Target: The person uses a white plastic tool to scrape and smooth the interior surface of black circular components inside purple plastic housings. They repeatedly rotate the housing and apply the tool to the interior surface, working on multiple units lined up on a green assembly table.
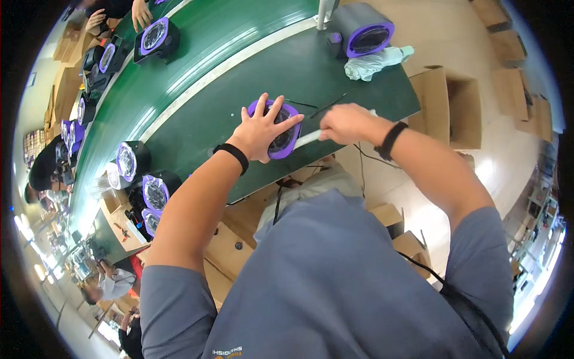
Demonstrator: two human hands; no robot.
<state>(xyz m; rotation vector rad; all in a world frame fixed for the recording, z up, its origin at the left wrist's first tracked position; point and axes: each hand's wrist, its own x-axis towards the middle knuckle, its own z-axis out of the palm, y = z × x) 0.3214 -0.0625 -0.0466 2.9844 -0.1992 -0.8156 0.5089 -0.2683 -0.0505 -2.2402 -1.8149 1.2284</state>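
A round unit with a purple rim and dark centre, like a speaker point(291, 147), sits on the green worktable point(251, 173) in front of me. My left hand point(265, 133) lies over it with fingers spread, hiding part of its face. Closed in a fist, my right hand point(347, 124) grips a white rod-like tool point(308, 139). The tool's left end is at the right edge of the purple rim, and a bit of white shows beyond the fist. Thin dark tools point(328, 105) lie just past my right hand.
A larger dark purple-rimmed speaker point(368, 37) and a crumpled translucent bag point(378, 63) are at the table's far right. Beyond runs a green conveyor point(197, 54) with similar speakers point(156, 37); a co-worker's hand point(141, 14) is there. An open cardboard box point(431, 107) stands right.
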